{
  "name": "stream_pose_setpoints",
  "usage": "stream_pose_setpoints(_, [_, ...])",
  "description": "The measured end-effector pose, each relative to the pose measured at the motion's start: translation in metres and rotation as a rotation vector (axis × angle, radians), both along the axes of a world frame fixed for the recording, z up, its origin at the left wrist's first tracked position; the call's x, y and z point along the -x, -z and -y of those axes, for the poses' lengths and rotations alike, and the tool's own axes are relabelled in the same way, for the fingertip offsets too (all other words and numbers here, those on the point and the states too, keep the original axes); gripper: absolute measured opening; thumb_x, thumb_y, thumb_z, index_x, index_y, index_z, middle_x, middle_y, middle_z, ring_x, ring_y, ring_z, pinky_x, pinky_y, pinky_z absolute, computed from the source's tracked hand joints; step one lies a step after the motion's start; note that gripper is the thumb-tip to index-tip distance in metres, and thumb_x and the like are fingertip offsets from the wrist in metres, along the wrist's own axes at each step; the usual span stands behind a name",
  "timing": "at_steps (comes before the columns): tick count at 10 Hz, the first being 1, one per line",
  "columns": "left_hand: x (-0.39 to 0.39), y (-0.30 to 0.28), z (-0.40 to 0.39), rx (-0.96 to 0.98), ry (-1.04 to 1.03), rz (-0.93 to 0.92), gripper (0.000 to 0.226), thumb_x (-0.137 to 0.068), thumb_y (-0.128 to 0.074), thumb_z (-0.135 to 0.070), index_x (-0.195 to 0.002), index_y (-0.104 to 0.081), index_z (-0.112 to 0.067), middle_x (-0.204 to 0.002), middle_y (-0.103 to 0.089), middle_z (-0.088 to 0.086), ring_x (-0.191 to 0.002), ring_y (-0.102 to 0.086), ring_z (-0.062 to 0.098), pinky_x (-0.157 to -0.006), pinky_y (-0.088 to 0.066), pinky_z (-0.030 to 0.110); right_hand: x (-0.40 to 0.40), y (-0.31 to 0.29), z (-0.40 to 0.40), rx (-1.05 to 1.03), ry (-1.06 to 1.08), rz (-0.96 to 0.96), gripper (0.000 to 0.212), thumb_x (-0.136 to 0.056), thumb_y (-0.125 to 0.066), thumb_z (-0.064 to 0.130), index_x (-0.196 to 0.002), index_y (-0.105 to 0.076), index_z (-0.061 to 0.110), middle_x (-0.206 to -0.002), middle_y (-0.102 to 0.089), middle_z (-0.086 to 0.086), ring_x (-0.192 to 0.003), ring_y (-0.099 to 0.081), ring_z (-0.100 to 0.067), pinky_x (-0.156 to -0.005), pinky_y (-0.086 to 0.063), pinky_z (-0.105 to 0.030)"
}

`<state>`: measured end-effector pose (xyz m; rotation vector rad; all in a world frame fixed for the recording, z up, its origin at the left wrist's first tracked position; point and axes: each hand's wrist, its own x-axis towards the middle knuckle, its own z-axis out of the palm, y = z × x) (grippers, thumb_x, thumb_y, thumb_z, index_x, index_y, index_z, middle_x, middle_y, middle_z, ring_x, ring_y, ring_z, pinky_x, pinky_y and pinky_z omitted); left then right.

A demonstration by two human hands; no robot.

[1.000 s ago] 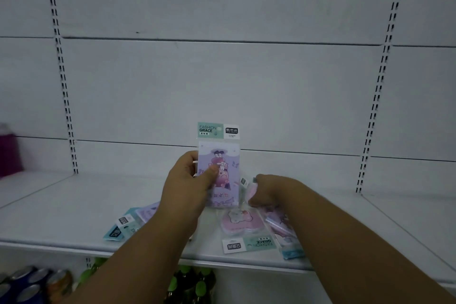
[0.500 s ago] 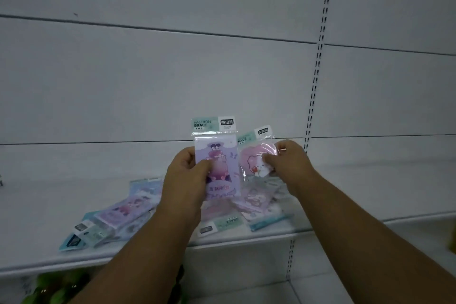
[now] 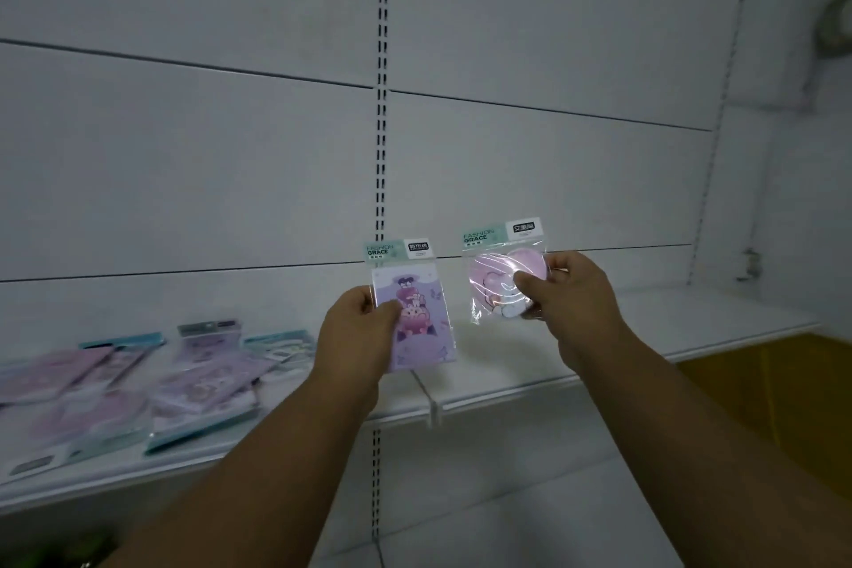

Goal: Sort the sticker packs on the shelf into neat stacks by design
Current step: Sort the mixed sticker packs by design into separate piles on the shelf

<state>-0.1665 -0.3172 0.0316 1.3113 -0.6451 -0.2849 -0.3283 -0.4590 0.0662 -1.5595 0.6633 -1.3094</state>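
Both hands swung right, away from the messy pile (image 3: 138,387) now off left of the left hand (image 3: 357,337). It grips a purple pack (image 3: 422,323); right hand (image 3: 569,304) pinches a pink pack (image 3: 495,286), over bare shelf (image 3: 645,337). Guessing new stacks start here.

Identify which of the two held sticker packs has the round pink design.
The pack in the right hand: the round pink sticker pack. The left hand holds a rectangular purple sticker pack instead.
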Motion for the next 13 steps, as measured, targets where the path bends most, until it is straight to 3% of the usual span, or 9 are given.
stream_pose_setpoints(2, [0.046,0.004,0.108,-0.206,0.008,-0.063,0.008,-0.087,-0.063,-0.011,-0.082,-0.067,-0.007,-0.083,-0.074,0.015,-0.072,-0.074,0.03,-0.071,-0.062,0.048,0.066,-0.002,0.072,-0.051,-0.023,-0.057,0.02,-0.081,-0.073,0.007,-0.097,-0.061,0.005,-0.088,-0.071,-0.016,-0.069,-0.071,-0.03,-0.056,-0.059,-0.032])
stream_pose_setpoints(4, [0.026,0.004,0.157,-0.474,-0.1,0.034,0.017,-0.08,-0.068,-0.006,-0.072,-0.056,-0.015,-0.089,-0.066,0.012,-0.072,-0.066,0.025,-0.06,-0.059,0.031,0.068,-0.006,0.116,-0.088,-0.038,-0.072,0.009,-0.08,-0.065,0.0,-0.082,-0.062,0.009,-0.074,-0.067,-0.015,-0.059,-0.064,-0.026,-0.053,-0.06,-0.032])
stream_pose_setpoints(6, [0.001,0.017,0.174,-0.763,-0.211,0.226,0.013,-0.077,-0.067,-0.013,-0.069,-0.059,-0.006,-0.074,-0.063,0.011,-0.081,-0.069,0.03,-0.065,-0.053,0.028,0.053,-0.004,0.134,-0.141,-0.082,-0.074,0.015,-0.081,-0.066,-0.001,-0.094,-0.062,0.004,-0.091,-0.069,-0.019,-0.073,-0.071,-0.032,-0.064,-0.062,-0.042])
stream_pose_setpoints(7, [-0.007,0.017,0.179,-0.827,-0.225,0.322,0.018,-0.075,-0.069,-0.017,-0.086,-0.066,-0.003,-0.087,-0.068,0.014,-0.089,-0.07,0.032,-0.07,-0.056,0.033,0.043,-0.006,0.14,-0.135,-0.088,-0.088,0.015,-0.082,-0.067,0.0,-0.095,-0.061,0.003,-0.093,-0.069,-0.021,-0.079,-0.072,-0.036,-0.066,-0.062,-0.043])
stream_pose_setpoints(9, [-0.007,0.023,0.174,-1.115,-0.253,0.61,0.027,-0.069,-0.076,-0.029,-0.079,-0.054,-0.016,-0.097,-0.068,0.007,-0.093,-0.064,0.026,-0.073,-0.049,0.031,0.029,0.003,0.148,-0.12,-0.084,-0.119,0.013,-0.082,-0.068,0.001,-0.09,-0.061,0.009,-0.092,-0.07,-0.018,-0.076,-0.072,-0.033,-0.06,-0.061,-0.037])
stream_pose_setpoints(10, [-0.007,0.021,0.178,-1.105,-0.318,0.69,0.025,-0.076,-0.069,-0.035,-0.082,-0.052,-0.018,-0.091,-0.064,0.002,-0.087,-0.061,0.024,-0.071,-0.047,0.031,0.027,0.007,0.157,-0.112,-0.093,-0.147,0.013,-0.082,-0.069,0.002,-0.089,-0.061,0.01,-0.094,-0.069,-0.016,-0.074,-0.072,-0.029,-0.059,-0.061,-0.037])
stream_pose_setpoints(11, [0.006,0.008,0.198,-0.735,-0.285,0.584,0.035,-0.091,-0.051,-0.041,-0.086,-0.06,-0.008,-0.083,-0.066,0.006,-0.076,-0.063,0.024,-0.068,-0.048,0.031,0.03,0.008,0.173,-0.121,-0.112,-0.159,0.013,-0.081,-0.07,0.002,-0.089,-0.062,0.008,-0.094,-0.069,-0.016,-0.075,-0.072,-0.03,-0.058,-0.062,-0.037])
stream_pose_setpoints(12, [0.033,-0.01,0.234,-0.286,0.036,0.08,0.033,-0.095,-0.055,-0.037,-0.094,-0.067,-0.006,-0.082,-0.074,0.009,-0.059,-0.067,0.017,-0.058,-0.055,0.03,0.041,0.007,0.196,-0.134,-0.148,-0.182,0.011,-0.081,-0.07,0.001,-0.088,-0.062,0.004,-0.088,-0.071,-0.017,-0.069,-0.073,-0.028,-0.053,-0.06,-0.033])
stream_pose_setpoints(13, [0.053,-0.019,0.274,-0.137,0.204,-0.122,0.029,-0.089,-0.068,-0.017,-0.114,-0.059,-0.004,-0.087,-0.074,0.014,-0.057,-0.067,0.016,-0.054,-0.056,0.028,0.057,0.006,0.226,-0.152,-0.183,-0.214,0.012,-0.081,-0.07,-0.001,-0.09,-0.062,-0.001,-0.084,-0.072,-0.02,-0.065,-0.073,-0.029,-0.052,-0.06,-0.032])
